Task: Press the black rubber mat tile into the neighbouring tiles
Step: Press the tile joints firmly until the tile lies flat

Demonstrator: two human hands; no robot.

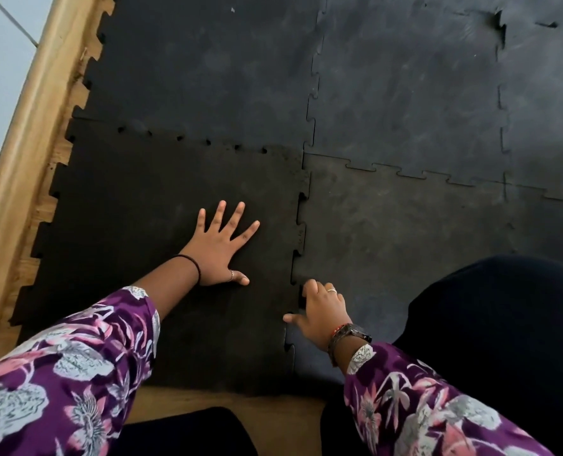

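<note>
Black rubber covers most of the floor in front of you: interlocking neighbouring tiles (405, 93) with jigsaw edges spread ahead and to the right, greyer and scuffed. Against them, lower left, lies your black rubber mat tile (135, 225), darker than the rest, its toothed left edge jutting over the wooden floor (43, 205) beside a pale wooden skirting (23, 133). Its far edge meets the tile beyond it, small gaps showing along that seam; its right edge runs tab-to-notch against the grey tile (405, 232) beside it.

Your patterned purple sleeves (69, 366) reach in from below. Your left hand (219, 248) lies flat on the dark tile, fingers spread wide and released, palm down, gripping nothing. Your right hand (319, 311) sits on the right-hand seam near the closer end, fingers curled downward onto the joint, thumb stretched left; whether they hook the tile's edge you cannot tell. A watch (349, 335) wraps that wrist, and a thin black band (191, 263) the left.
</note>
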